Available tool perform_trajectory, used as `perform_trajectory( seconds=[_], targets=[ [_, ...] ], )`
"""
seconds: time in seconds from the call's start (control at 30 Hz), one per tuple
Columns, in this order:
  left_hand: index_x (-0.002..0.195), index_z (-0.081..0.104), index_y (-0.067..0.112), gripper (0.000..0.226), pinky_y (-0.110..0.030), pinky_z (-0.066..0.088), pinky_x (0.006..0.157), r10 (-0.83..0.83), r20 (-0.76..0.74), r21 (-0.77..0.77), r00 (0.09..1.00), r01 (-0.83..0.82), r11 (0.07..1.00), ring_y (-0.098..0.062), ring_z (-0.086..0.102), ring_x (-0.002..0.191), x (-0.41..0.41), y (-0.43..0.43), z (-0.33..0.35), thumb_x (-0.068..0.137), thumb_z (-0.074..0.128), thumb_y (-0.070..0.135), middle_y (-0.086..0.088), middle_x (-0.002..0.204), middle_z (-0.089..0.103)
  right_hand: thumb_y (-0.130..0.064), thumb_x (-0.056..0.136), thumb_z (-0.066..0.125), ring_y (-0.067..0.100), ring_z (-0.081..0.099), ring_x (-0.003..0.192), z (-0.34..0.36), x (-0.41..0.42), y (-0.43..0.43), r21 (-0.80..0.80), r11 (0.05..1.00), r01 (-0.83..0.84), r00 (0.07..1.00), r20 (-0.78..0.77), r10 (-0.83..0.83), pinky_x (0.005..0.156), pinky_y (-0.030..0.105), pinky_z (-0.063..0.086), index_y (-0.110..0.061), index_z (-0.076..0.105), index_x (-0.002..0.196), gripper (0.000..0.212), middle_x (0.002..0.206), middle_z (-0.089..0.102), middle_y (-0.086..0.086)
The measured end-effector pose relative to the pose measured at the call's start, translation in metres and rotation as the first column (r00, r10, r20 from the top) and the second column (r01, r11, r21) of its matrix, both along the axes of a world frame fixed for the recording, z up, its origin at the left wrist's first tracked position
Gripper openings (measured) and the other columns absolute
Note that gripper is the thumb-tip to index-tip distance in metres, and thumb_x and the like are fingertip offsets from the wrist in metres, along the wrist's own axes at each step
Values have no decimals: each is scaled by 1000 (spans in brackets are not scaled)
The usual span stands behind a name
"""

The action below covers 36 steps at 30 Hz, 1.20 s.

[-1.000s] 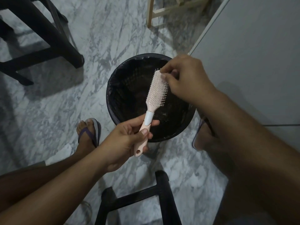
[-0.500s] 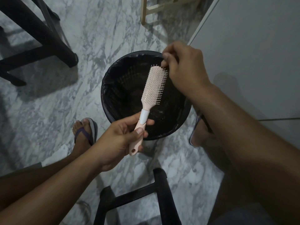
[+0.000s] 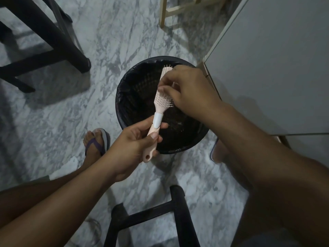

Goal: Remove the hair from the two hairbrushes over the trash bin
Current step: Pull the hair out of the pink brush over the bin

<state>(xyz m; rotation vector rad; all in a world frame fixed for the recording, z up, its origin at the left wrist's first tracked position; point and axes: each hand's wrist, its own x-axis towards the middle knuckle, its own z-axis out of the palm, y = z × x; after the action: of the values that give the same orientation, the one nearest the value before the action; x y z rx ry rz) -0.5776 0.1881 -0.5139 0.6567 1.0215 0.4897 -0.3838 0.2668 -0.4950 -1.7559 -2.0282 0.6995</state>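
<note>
L hand (image 3: 135, 145) is clenched round the handle of the pink hairbrush (image 3: 157, 120): thumb on top of the handle, fingers wrapped under it, and the butt end w/ its hanging hole pokes out below my palm. The brush tilts up and away from me, white collar just above my thumb, bristles facing right. Its head hangs over the open mouth of the trash bin (image 3: 119, 97), not touching the rim or the black liner.

R hand (image 3: 190, 90) is curled over the middle of the brush head, coming in from the bin's right side. Thumb presses the head's left edge and the bent fingers dig into the bristles from the other side, so I'm pinching the head itself. Can't tell if any hair is between my fingertips; too dark and fine to see. Only the tip of the head and the lowest rows of bristles show past my knuckles.

The bin stands on the marble floor (image 3: 53, 122), its far-right rim close to the corner of a white cabinet (image 3: 276, 59). My L foot in a flip-flop (image 3: 97, 141) sits just beside the bin's near-left rim. Black stool legs (image 3: 53, 36) are at the floor's far-left, another black frame (image 3: 179, 211) at the near edge, and a pale wooden frame (image 3: 162, 13) at the far edge.
</note>
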Motion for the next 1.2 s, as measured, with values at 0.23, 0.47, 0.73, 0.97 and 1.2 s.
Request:
perform_trajectory(
  seconds=[0.23,0.47,0.73,0.97,1.2],
  targets=[
    [138,60,24,47,-30,50,65,-69,42,-22,997,70,997,-17,54,90,4,-7,4,100,50,-2,-1,125,69,-46,81,75,8,58,108,12,12,12,-141,946,291,923,-221,-316,92,25,49,-22,60,117,46,119,62,-4],
    [140,58,22,48,-33,50,67,-89,114,-53,989,95,994,-14,57,89,5,-17,4,98,50,-1,-1,124,69,-2,83,77,16,73,69,17,13,20,-568,756,326,417,-632,-654,78,36,63,2,71,103,21,79,74,10],
    [129,68,18,43,-28,51,60,58,186,-99,981,-40,994,-14,55,81,1,-5,2,91,53,2,-9,120,65,-27,97,63,26,74,98,16,20,11,-774,633,16,494,-544,-678,82,37,63,-5,66,117,31,102,77,11],
    [136,60,12,45,-27,51,60,94,199,-93,976,-77,993,-11,57,83,3,-4,1,94,51,2,-3,128,68,-9,81,81,25,75,97,4,8,7,-595,795,119,576,-610,-544,85,47,61,1,60,130,54,105,75,20],
    [139,58,14,45,-27,51,62,65,214,-60,975,-54,997,-12,57,85,2,1,3,97,49,0,-4,133,66,-11,96,66,15,76,84,6,10,12,-392,854,343,600,-608,-520,64,25,62,3,71,114,24,92,77,4]
  ],
)
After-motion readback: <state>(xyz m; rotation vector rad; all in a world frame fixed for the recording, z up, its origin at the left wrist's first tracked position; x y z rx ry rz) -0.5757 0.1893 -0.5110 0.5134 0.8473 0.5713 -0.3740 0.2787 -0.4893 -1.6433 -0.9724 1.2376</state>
